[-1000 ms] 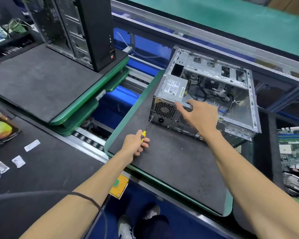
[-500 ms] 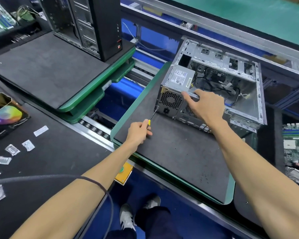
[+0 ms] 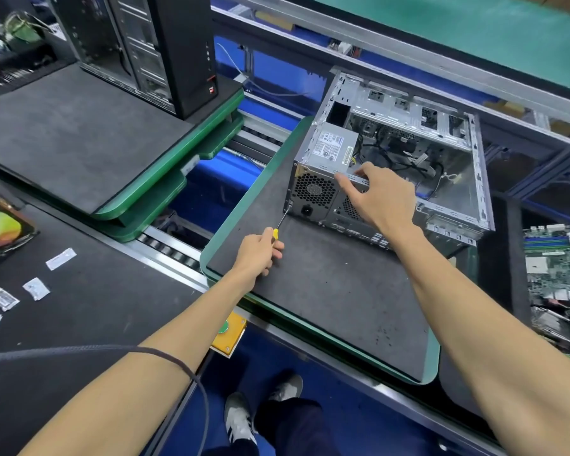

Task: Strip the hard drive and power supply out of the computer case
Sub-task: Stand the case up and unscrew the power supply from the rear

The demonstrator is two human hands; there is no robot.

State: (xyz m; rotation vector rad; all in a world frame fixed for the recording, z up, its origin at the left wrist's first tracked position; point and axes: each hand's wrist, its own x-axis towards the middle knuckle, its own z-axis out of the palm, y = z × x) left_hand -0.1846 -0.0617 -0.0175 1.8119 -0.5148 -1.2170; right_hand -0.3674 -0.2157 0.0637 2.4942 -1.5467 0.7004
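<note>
An open silver computer case (image 3: pixel 454 199) lies on its side on a dark pallet mat (image 3: pixel 326 291). The grey power supply (image 3: pixel 333 149) sits in the case's near left corner, its fan grille facing me. Black cables fill the case's inside. My left hand (image 3: pixel 259 253) grips a yellow-handled screwdriver (image 3: pixel 282 223) whose tip touches the rear panel's lower left corner, beside the grille. My right hand (image 3: pixel 380 195) rests on the case's top rear edge, thumb over the panel, fingers over the rim. I cannot make out a hard drive.
A black tower case (image 3: pixel 152 51) stands on stacked green pallets (image 3: pixel 152 192) at the back left. Small packets (image 3: pixel 35 287) lie on the left bench. Circuit boards (image 3: pixel 555 268) lie at the right. A roller conveyor (image 3: pixel 171 248) runs under the pallets.
The screwdriver tip has moved up from the mat's level onto the rear panel's lower left corner. My right hand stays on the case's top edge. The view has shifted slightly.
</note>
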